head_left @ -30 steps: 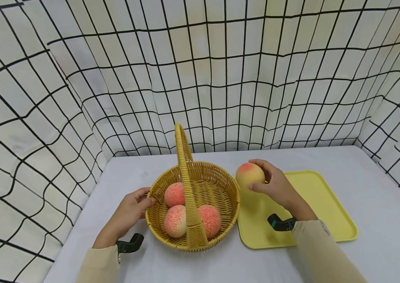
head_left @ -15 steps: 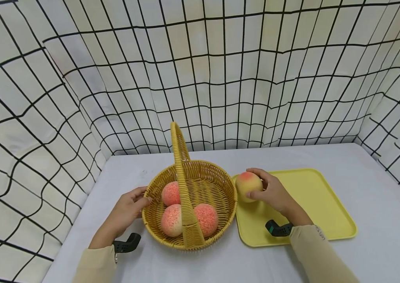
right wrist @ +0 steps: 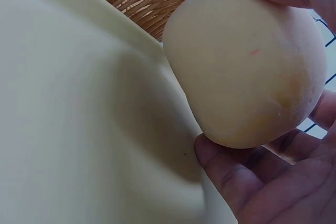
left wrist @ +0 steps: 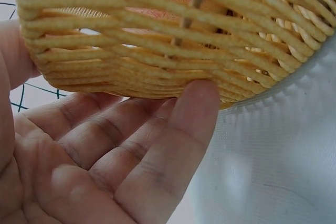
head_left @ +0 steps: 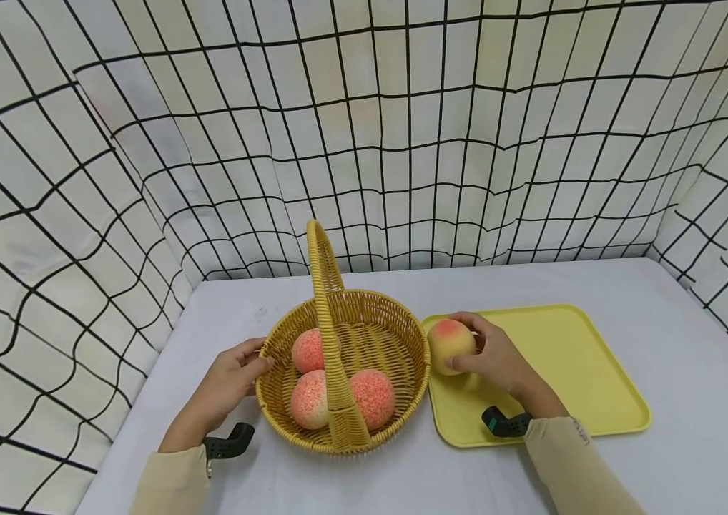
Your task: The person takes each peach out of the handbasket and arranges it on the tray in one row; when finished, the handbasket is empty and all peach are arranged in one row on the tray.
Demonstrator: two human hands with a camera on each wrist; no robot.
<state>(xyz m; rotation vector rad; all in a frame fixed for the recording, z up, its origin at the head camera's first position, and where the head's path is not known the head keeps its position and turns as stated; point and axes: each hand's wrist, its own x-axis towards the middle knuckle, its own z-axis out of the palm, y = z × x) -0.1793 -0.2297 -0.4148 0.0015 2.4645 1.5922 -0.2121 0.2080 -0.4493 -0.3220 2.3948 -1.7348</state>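
Observation:
A yellow peach with a red blush [head_left: 451, 346] is held in my right hand [head_left: 495, 357], thumb on one side and fingers on the other, low over the left end of the yellow tray [head_left: 570, 372]. In the right wrist view the peach [right wrist: 247, 66] is pale, with a shadow on the tray beneath. My left hand [head_left: 230, 379] grips the left rim of the wicker basket [head_left: 396, 315], thumb over the edge. From the left wrist, its fingers [left wrist: 157, 150] touch the woven wall from outside. Inside the basket lie three speckled pink peaches [head_left: 373, 399], partly hidden by the handle.
The basket's tall arched handle [head_left: 325, 315] rises between the hands. Basket and tray stand side by side on a white-covered table [head_left: 692, 343]. White walls with a black grid net [head_left: 402, 143] close in the back and both sides.
My right hand has lowered the yellow peach toward the tray, bringing it nearer to me. My left hand keeps its grip on the basket's rim. The head view has shifted slightly.

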